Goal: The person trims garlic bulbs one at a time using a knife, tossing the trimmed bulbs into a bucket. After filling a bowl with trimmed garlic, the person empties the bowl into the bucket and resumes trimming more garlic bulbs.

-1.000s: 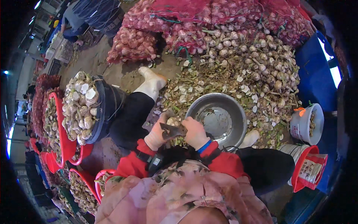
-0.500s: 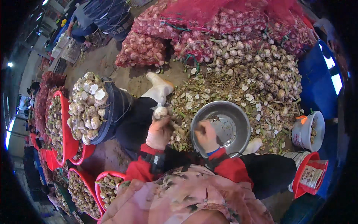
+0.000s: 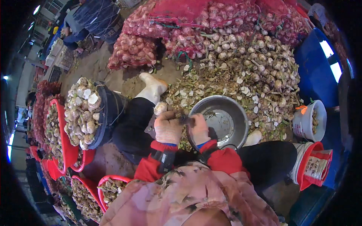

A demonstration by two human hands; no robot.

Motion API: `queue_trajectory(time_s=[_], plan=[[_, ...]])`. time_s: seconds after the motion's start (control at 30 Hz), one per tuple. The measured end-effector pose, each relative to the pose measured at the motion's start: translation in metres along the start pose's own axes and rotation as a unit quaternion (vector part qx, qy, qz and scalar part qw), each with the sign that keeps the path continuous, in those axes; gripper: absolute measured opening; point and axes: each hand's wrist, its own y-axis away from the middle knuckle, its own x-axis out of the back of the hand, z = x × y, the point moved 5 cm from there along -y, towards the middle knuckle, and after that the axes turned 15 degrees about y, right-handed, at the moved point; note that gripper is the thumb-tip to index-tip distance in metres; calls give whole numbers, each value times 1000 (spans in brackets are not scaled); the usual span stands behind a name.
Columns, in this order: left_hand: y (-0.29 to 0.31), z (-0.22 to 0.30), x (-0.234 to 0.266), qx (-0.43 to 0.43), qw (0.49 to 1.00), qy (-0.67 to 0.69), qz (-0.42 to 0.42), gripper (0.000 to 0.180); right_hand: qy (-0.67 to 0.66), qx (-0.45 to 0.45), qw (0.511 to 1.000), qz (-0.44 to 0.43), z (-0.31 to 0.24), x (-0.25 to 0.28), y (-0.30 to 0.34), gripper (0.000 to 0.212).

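A whitish garlic bulb (image 3: 160, 108) pokes out past the fingers of my left hand (image 3: 168, 127), which is closed around it. My right hand (image 3: 199, 129) is also closed, its fingertips close to the dark, blurred end of the stem between the two hands. What the right fingers grip is too small and blurred to name. Both hands are at the left rim of a round metal basin (image 3: 241, 113). Its shiny bottom shows some dark bits.
Loose garlic (image 3: 264, 67) and trimmings (image 3: 188, 94) heap up ahead, below red mesh sacks (image 3: 134, 51). A dark bucket (image 3: 109, 113) full of bulbs stands left, beside red baskets (image 3: 68, 139). At right are a white bucket (image 3: 301, 126) and blue barrel (image 3: 315, 71). Another person (image 3: 71, 24) bends far left.
My right hand has moved left and up from over the basin to meet my left hand. The left hand, with the garlic bulb, has shifted slightly right. The whole view has shifted a little.
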Motion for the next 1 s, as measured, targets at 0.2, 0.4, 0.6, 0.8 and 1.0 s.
queue_trajectory(time_s=[0.2, 0.4, 0.6, 0.8, 1.0], plan=[[-13, 3, 26, -13, 995, 36, 89, 21, -250, -216, 943, -51, 58, -26, 15, 34], [-8, 4, 35, 75, 989, 123, 44, 15, -78, 134, 988, 16, -48, 17, 6, 34], [10, -1, 20, 291, 831, 473, 24, 32, -59, 110, 992, 1, -52, 24, -4, 27], [20, 7, 11, 187, 946, 265, 0, 25, -8, 92, 994, 64, -26, 26, -6, 26], [16, 42, 39, -15, 999, 11, -28, 28, -248, -126, 948, 154, 63, -3, -10, 21]])
